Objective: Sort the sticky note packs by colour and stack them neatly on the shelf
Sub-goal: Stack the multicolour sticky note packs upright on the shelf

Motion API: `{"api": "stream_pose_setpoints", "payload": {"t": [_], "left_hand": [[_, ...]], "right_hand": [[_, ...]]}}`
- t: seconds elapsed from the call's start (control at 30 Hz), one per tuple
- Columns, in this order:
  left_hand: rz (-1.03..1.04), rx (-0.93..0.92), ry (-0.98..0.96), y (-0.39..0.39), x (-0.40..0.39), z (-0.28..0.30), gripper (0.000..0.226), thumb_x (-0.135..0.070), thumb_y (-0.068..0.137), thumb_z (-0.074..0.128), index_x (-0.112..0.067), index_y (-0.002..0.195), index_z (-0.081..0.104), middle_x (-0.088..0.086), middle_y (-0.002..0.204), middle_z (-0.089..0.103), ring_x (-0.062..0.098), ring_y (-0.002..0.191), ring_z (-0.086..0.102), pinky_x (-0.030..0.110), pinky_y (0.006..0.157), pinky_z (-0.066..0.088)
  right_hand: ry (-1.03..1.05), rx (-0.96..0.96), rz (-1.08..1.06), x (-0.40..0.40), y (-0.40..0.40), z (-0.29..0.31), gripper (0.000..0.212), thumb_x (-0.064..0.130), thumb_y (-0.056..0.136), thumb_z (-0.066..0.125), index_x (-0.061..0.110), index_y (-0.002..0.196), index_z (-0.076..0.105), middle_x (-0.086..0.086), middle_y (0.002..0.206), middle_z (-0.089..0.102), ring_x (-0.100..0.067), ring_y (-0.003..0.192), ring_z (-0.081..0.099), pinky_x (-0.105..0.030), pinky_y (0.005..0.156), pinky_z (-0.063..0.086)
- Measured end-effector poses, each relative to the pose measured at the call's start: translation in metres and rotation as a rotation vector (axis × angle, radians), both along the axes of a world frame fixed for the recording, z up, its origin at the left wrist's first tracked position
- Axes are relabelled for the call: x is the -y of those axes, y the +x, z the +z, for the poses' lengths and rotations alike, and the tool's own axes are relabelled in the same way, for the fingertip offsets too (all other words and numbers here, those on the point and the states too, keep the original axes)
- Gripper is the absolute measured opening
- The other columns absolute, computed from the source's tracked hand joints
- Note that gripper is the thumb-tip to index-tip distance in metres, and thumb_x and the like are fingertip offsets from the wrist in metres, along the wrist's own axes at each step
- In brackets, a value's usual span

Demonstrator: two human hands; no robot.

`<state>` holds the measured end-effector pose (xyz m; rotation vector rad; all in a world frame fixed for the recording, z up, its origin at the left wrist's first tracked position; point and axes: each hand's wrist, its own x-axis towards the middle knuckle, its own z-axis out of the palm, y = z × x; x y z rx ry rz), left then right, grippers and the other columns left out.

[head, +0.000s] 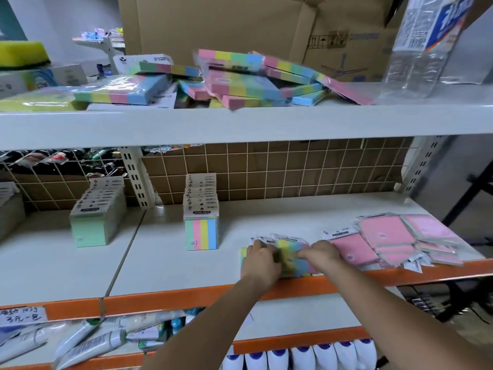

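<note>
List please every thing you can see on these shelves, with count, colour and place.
Striped packs: several, yellow, blue and pink, middle shelf front, under both hands.
Striped row: one upright row, green, pink, yellow, blue, middle shelf centre.
Green row: one upright row, middle shelf left.
Pink packs: loose pile, count unclear, middle shelf right.
Mixed pile: many striped packs, top shelf.
Cardboard box: one, brown, behind the top pile.
Tubes: several, white, bottom shelf left.
Bottles: several, white, bottom edge.
Left hand: holding the striped packs.
Right hand: holding them too.
</note>
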<state>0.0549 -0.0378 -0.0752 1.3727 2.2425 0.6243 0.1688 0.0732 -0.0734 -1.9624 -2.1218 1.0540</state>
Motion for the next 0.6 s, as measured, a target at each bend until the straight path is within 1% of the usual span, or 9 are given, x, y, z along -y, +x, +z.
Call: {"api": "stream_pose_setpoints", "payload": {"t": [0.1, 0.2, 0.27, 0.3, 0.37, 0.43, 0.5, 0.53, 0.6], "left_hand": [[0.039, 0.022, 0.006, 0.001, 0.001, 0.001, 0.039, -0.025, 0.084, 0.045, -0.019, 0.116, 0.066, 0.011, 0.124, 0.050, 0.030, 0.118, 0.042, 0.030, 0.095, 0.038], [0.103, 0.080, 0.059, -0.001, -0.001, 0.004, 0.031, -0.019, 0.086, 0.050, -0.015, 0.114, 0.064, 0.013, 0.118, 0.054, 0.030, 0.117, 0.044, 0.030, 0.092, 0.038], [0.147, 0.145, 0.098, -0.004, -0.002, 0.005, 0.035, -0.019, 0.085, 0.051, -0.012, 0.118, 0.060, 0.012, 0.116, 0.058, 0.031, 0.114, 0.049, 0.032, 0.092, 0.042], [0.172, 0.185, 0.128, -0.006, -0.002, 0.007, 0.035, -0.019, 0.085, 0.052, -0.011, 0.119, 0.057, 0.011, 0.115, 0.060, 0.031, 0.112, 0.052, 0.034, 0.090, 0.044], [0.242, 0.289, 0.177, -0.013, -0.001, 0.011, 0.034, -0.014, 0.087, 0.052, -0.012, 0.120, 0.052, 0.008, 0.113, 0.062, 0.030, 0.107, 0.057, 0.032, 0.085, 0.047], [0.311, 0.378, 0.232, -0.022, 0.002, 0.014, 0.031, -0.010, 0.088, 0.053, -0.011, 0.119, 0.050, 0.006, 0.109, 0.063, 0.029, 0.102, 0.061, 0.029, 0.079, 0.048], [0.365, 0.404, 0.267, -0.032, 0.008, 0.015, 0.032, -0.008, 0.088, 0.055, -0.009, 0.119, 0.049, 0.002, 0.102, 0.062, 0.028, 0.101, 0.061, 0.030, 0.079, 0.047], [0.392, 0.416, 0.273, -0.037, 0.011, 0.014, 0.034, -0.007, 0.087, 0.056, -0.009, 0.121, 0.049, 0.003, 0.101, 0.062, 0.028, 0.102, 0.061, 0.031, 0.082, 0.048], [0.438, 0.422, 0.276, -0.049, 0.019, 0.011, 0.040, -0.005, 0.085, 0.057, -0.010, 0.124, 0.049, 0.008, 0.107, 0.064, 0.030, 0.103, 0.060, 0.033, 0.086, 0.049]], "right_hand": [[0.021, -0.078, -0.014, 0.002, -0.004, 0.001, 0.042, 0.031, 0.078, 0.075, 0.002, 0.107, 0.067, -0.010, 0.091, 0.064, -0.022, 0.076, 0.057, -0.019, 0.043, 0.034], [0.104, -0.174, 0.004, 0.007, -0.012, 0.006, 0.028, 0.021, 0.078, 0.074, 0.006, 0.100, 0.067, -0.012, 0.097, 0.065, -0.025, 0.091, 0.061, -0.023, 0.065, 0.040], [0.157, -0.224, 0.016, 0.010, -0.020, 0.011, 0.016, 0.014, 0.077, 0.073, 0.007, 0.089, 0.065, -0.013, 0.089, 0.065, -0.027, 0.087, 0.060, -0.028, 0.069, 0.041], [0.169, -0.273, 0.009, 0.010, -0.025, 0.013, 0.016, 0.009, 0.076, 0.072, 0.006, 0.090, 0.065, -0.012, 0.089, 0.066, -0.028, 0.088, 0.061, -0.030, 0.072, 0.043], [0.163, -0.377, -0.019, 0.010, -0.034, 0.019, 0.035, 0.003, 0.077, 0.070, 0.005, 0.111, 0.064, -0.012, 0.106, 0.068, -0.026, 0.097, 0.062, -0.029, 0.078, 0.047], [0.151, -0.448, -0.019, 0.012, -0.044, 0.025, 0.043, 0.000, 0.079, 0.066, 0.007, 0.121, 0.059, -0.010, 0.111, 0.067, -0.022, 0.093, 0.061, -0.024, 0.067, 0.044], [0.133, -0.477, -0.002, 0.016, -0.055, 0.026, 0.042, 0.000, 0.080, 0.065, 0.009, 0.120, 0.059, -0.008, 0.106, 0.066, -0.020, 0.088, 0.060, -0.021, 0.059, 0.042], [0.117, -0.487, 0.008, 0.020, -0.062, 0.026, 0.042, 0.000, 0.079, 0.066, 0.008, 0.120, 0.059, -0.008, 0.106, 0.067, -0.021, 0.089, 0.061, -0.022, 0.062, 0.046], [0.105, -0.481, 0.031, 0.028, -0.076, 0.022, 0.043, 0.000, 0.077, 0.068, 0.007, 0.118, 0.062, -0.009, 0.108, 0.069, -0.024, 0.097, 0.065, -0.028, 0.077, 0.051]]}}
